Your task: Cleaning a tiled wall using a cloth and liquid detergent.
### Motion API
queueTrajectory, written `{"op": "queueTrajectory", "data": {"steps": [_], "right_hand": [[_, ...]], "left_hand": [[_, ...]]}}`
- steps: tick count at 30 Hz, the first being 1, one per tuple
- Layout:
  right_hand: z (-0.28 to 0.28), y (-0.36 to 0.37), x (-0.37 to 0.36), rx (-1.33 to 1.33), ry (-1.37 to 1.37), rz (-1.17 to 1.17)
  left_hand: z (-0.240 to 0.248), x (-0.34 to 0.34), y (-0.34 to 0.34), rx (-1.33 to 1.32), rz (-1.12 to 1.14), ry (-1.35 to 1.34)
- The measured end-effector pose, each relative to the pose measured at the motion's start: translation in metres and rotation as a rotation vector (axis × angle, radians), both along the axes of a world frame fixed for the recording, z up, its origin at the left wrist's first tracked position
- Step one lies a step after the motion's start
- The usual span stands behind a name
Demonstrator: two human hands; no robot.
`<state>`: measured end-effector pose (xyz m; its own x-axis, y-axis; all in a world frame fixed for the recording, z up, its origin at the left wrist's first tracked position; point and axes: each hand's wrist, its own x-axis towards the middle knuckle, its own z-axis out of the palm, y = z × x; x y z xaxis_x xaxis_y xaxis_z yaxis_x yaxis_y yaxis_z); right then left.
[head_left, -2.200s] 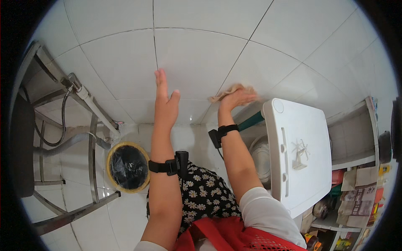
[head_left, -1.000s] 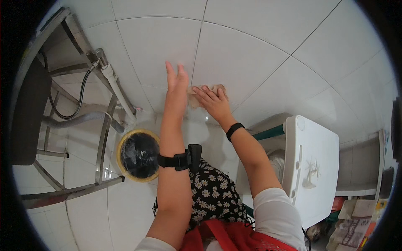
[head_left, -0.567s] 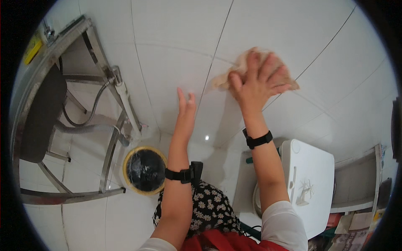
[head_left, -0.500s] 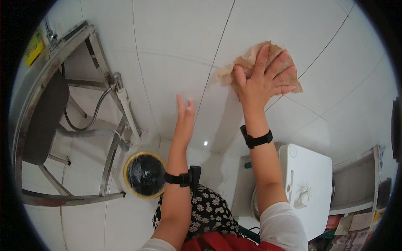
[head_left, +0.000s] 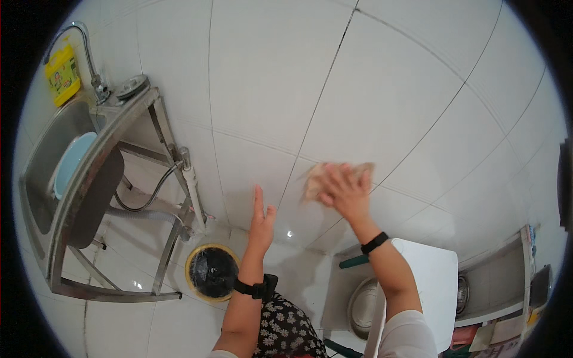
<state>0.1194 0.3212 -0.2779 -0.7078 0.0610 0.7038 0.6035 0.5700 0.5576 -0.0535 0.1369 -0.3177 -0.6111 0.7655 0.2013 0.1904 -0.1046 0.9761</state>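
Fingers [head_left: 346,178] on one cloth [head_left: 314,181], one bin [head_left: 188,275]

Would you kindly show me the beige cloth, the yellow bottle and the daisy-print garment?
Beige cloth [head_left: 313,182], head view: its uncovered left part.
Yellow bottle [head_left: 62,76], head view: its label.
Daisy-print garment [head_left: 285,328], head view: its visible middle.

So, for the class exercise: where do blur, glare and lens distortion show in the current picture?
In the head view, the right hand and the cloth beneath it are blurred, while the left hand looks sharper; in the head view, small bright glints mark the white tiles; in the head view, their joints bow, and black fills the corners.
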Motion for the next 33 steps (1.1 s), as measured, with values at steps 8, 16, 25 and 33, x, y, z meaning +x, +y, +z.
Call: {"op": "queueTrajectory", "data": {"steps": [8,16,25,33], "right_hand": [[0.228,-0.011,-0.052,-0.135,0.630,-0.022],[0.181,-0.019,-0.066,0.012,-0.298,0.109],[0.330,-0.014,-0.091,0.016,0.168,0.066],[0.339,-0.052,-0.194,-0.061,0.013,0.101]], "left_hand": [[0.114,-0.001,0.019,0.154,-0.021,0.125],[0.159,-0.033,-0.014,-0.061,0.027,0.186],[0.204,-0.068,-0.016,-0.073,-0.003,0.228],[0.226,-0.073,-0.049,-0.112,0.017,0.103]]}}
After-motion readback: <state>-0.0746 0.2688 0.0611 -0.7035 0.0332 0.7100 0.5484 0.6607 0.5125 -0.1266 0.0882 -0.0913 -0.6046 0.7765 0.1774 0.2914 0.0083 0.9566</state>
